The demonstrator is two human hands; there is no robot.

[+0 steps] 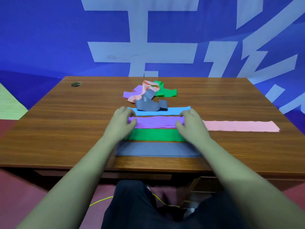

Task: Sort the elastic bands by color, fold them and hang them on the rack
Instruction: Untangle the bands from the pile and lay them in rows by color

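Folded bands lie in rows on the wooden table [66, 126]: a blue band [175, 110] farthest, then a purple band [156, 122], a green band [155, 135] and a grey band [156, 149] nearest me. A pink band [241, 126] lies flat to the right. My left hand [123, 120] pinches the purple band's left end and my right hand [189, 123] grips its right end. Behind lies a tangled pile of grey [148, 103], pink, purple [132, 93] and green [166, 92] bands. No rack is in view.
A round cable hole [76, 84] is at the table's far left corner. A blue wall with pale lettering stands right behind the table. Bare wood lies on the left half. My dark-clothed legs and a yellow cable [100, 200] show below the front edge.
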